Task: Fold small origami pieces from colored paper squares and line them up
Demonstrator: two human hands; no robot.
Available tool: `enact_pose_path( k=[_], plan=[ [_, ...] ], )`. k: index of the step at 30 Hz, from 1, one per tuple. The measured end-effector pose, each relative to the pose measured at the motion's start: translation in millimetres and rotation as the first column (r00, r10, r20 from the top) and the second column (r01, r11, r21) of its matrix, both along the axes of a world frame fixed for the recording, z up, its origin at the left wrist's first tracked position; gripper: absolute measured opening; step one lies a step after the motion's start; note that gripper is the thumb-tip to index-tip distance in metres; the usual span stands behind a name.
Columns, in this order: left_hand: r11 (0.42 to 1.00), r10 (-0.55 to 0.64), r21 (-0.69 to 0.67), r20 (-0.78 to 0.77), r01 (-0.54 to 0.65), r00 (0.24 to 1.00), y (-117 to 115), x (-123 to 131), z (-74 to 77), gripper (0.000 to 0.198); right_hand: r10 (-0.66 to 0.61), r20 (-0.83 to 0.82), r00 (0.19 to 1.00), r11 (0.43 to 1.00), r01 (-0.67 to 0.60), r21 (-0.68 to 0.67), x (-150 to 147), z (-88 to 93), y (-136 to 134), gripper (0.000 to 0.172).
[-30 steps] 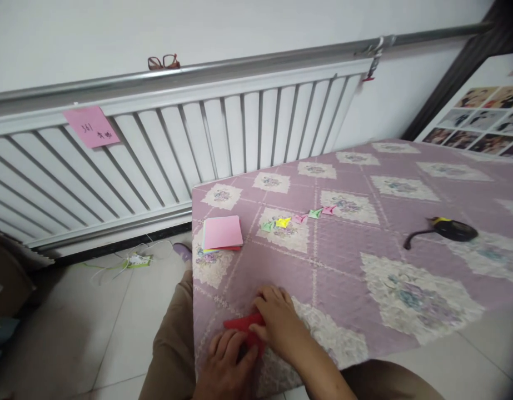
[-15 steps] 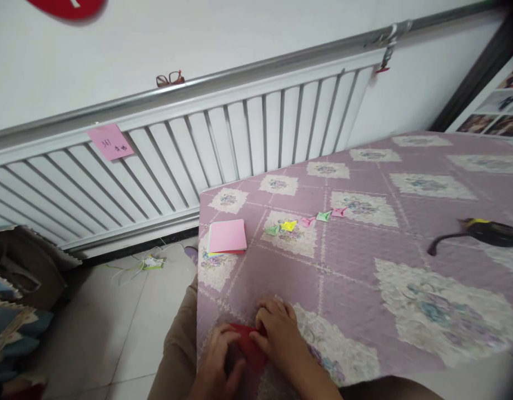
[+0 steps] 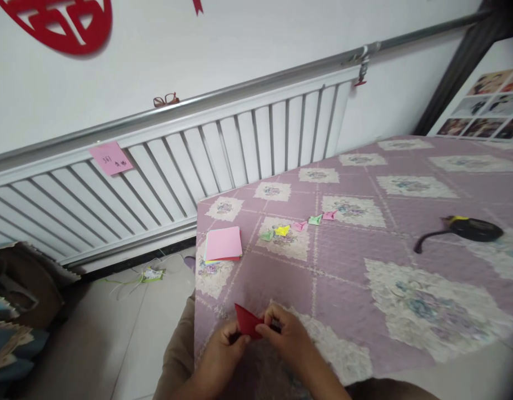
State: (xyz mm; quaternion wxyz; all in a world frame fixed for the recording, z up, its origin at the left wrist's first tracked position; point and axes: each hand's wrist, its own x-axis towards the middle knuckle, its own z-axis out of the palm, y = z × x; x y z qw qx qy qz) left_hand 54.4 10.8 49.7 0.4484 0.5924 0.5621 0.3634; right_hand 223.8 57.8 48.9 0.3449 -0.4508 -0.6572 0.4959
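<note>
A folded piece of red paper [image 3: 248,322] is held between my two hands near the front edge of the table. My left hand [image 3: 225,347] pinches its lower left part between thumb and fingers. At its right corner, my right hand [image 3: 283,330] grips it the same way. The paper shows a pointed tip at its upper left. Beyond the hands lies a stack of square coloured paper [image 3: 223,243], pink on top. To its right runs a row of several small folded paper pieces [image 3: 299,226] in green, yellow and pink.
A purple flowered cloth [image 3: 348,294] covers the table. On the right lies a black object with a thin curved arm [image 3: 475,228]. A white radiator [image 3: 239,147] stands behind the table, with a pink note [image 3: 111,158] on it. Glasses [image 3: 166,100] rest on the pipe above.
The red paper lay low on the table under my fingers; now it is tilted up and pinched in both hands. The camera view has shifted slightly.
</note>
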Motion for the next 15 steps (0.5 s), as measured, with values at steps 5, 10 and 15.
enact_pose_path(
  k=[5, 10, 15],
  plan=[
    [1.0, 0.025, -0.008, -0.013, -0.025, 1.0, 2.6, -6.2, -14.9, 0.02, -0.08, -0.054, 0.995, 0.997, 0.08, -0.006, 0.7, -7.0, 2.1, 0.005],
    [0.976, 0.016, 0.212, -0.267, 0.043, 0.964, 2.5, -11.5, -5.2, 0.02, 0.037, -0.009, 0.999, 0.997, -0.036, 0.071, 2.8, -2.8, -1.5, 0.014],
    [0.86, 0.126, 0.46, -0.61, 0.22, 0.782, 3.8, -20.1, 5.3, 0.031, -0.074, 0.178, 0.981, 0.852, -0.031, 0.523, 1.7, -6.7, -4.8, 0.017]
  ],
)
